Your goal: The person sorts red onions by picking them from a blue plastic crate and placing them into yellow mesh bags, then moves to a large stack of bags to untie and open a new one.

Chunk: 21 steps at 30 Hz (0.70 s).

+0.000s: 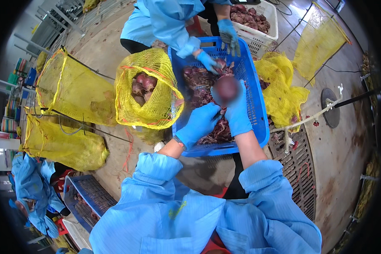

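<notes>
A red onion (pixel 227 90), blurred in part, rests in my right hand (pixel 238 111), whose gloved fingers curl round its far side. At the onion's near end my left hand (pixel 198 123) has thumb and fingers closed on a strip of dry skin (pixel 223 110). Both hands wear blue gloves and are above a blue plastic crate (pixel 261 122). Loose onion skins (pixel 217 131) and dark red onions cover its bottom. Across the crate, a co-worker's gloved hand (pixel 208 62) touches another onion (pixel 221 64); their other hand (pixel 229 36) is at the far rim.
Left of the crate stands an open yellow mesh bag (pixel 149 119) with red onions inside. More yellow mesh bags hang on a metal frame (pixel 92 128) further left. A white crate (pixel 257 38) of onions is behind. A pipe (pixel 314 117) and floor grate (pixel 295 168) lie right.
</notes>
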Each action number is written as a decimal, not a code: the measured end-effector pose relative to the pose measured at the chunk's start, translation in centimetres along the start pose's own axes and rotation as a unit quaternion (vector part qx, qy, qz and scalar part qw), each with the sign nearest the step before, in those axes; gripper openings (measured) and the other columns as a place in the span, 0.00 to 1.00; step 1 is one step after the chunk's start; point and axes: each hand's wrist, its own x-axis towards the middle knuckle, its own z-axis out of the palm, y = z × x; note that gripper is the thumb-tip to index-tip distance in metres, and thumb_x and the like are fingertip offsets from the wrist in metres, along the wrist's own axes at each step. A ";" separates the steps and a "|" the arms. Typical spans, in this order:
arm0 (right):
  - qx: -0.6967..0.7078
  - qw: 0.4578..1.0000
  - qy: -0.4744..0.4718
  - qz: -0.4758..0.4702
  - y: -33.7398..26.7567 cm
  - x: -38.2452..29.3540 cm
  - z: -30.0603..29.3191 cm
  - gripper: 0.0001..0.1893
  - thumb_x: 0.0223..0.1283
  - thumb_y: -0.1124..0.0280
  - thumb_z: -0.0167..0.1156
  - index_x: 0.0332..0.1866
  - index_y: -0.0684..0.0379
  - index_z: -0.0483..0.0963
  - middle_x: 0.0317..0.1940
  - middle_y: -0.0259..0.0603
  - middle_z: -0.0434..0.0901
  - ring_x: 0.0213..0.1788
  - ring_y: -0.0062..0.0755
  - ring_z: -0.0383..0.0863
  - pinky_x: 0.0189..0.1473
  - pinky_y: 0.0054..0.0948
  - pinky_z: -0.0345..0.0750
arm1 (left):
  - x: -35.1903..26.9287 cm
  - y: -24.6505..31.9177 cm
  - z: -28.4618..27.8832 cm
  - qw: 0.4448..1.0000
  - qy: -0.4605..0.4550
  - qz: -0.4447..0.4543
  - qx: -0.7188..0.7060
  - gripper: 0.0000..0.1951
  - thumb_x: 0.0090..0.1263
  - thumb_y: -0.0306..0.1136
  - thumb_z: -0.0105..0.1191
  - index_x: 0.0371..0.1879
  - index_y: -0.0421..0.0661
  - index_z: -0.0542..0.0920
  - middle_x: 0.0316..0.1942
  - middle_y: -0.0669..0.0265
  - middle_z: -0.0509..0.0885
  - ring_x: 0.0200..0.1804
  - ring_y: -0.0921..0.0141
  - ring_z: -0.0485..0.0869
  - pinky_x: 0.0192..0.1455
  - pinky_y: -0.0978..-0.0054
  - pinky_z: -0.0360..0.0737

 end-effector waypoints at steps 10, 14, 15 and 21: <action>0.040 0.984 -0.171 0.001 -1.1 2.5 -2.8 0.22 0.62 0.49 0.45 0.50 0.57 0.68 0.47 0.40 0.74 0.45 0.32 0.76 0.45 0.31 0.78 | 0.3 -3.2 -1.2 0.987 -0.022 -0.115 0.108 0.18 0.59 0.31 0.54 0.49 0.42 0.73 0.44 0.53 0.76 0.45 0.58 0.78 0.46 0.67 0.76; 0.125 0.959 -0.249 0.055 0.7 0.4 -1.3 0.18 0.65 0.58 0.43 0.51 0.61 0.67 0.49 0.42 0.72 0.49 0.31 0.73 0.50 0.30 0.75 | 1.7 -1.5 -3.1 0.964 0.210 -0.070 -0.145 0.22 0.59 0.33 0.58 0.53 0.43 0.72 0.45 0.57 0.76 0.49 0.63 0.76 0.51 0.71 0.73; -0.076 0.974 -0.201 -0.066 1.0 -0.1 -0.8 0.16 0.67 0.62 0.42 0.52 0.62 0.66 0.50 0.42 0.71 0.50 0.31 0.73 0.51 0.29 0.74 | 1.8 -1.2 -3.0 0.964 0.213 -0.071 -0.143 0.22 0.59 0.33 0.58 0.53 0.43 0.72 0.45 0.57 0.76 0.49 0.63 0.76 0.51 0.71 0.73; -0.176 0.947 -0.261 -0.070 1.8 -0.3 -1.2 0.16 0.65 0.73 0.45 0.57 0.62 0.63 0.51 0.40 0.71 0.53 0.29 0.71 0.56 0.26 0.70 | 1.9 -0.9 -3.6 0.945 0.205 -0.085 -0.239 0.15 0.59 0.32 0.58 0.44 0.41 0.78 0.40 0.65 0.76 0.42 0.71 0.77 0.44 0.74 0.74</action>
